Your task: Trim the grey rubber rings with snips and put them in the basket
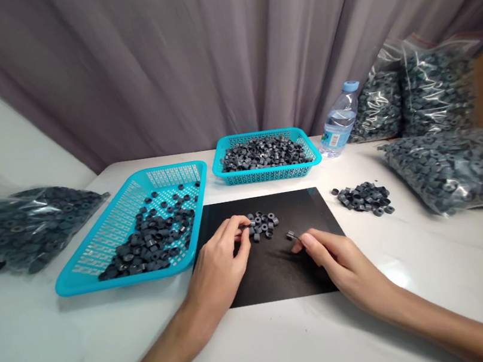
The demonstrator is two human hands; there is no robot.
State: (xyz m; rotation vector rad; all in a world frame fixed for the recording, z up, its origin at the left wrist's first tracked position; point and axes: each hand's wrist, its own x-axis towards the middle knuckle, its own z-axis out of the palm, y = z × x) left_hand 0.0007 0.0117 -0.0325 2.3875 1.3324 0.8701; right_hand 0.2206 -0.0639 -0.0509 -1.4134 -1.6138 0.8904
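Observation:
My left hand is pinched at the left edge of a small heap of grey ring-shaped pieces on a black mat. A dark bit shows at its fingertips, mostly hidden by the fingers. My right hand, over the right part of the mat, has thumb and fingers closed on a thin, dark, pointed tool. At the tip of that tool is a single grey ring, apart from the heap. Whether the tool goes into the ring or only touches it, I cannot tell.
Left of the mat, a blue basket holds loose rings; another blue basket behind it is fuller. Right lie a loose pile of rings, a water bottle and filled bags. A filled bag lies far left.

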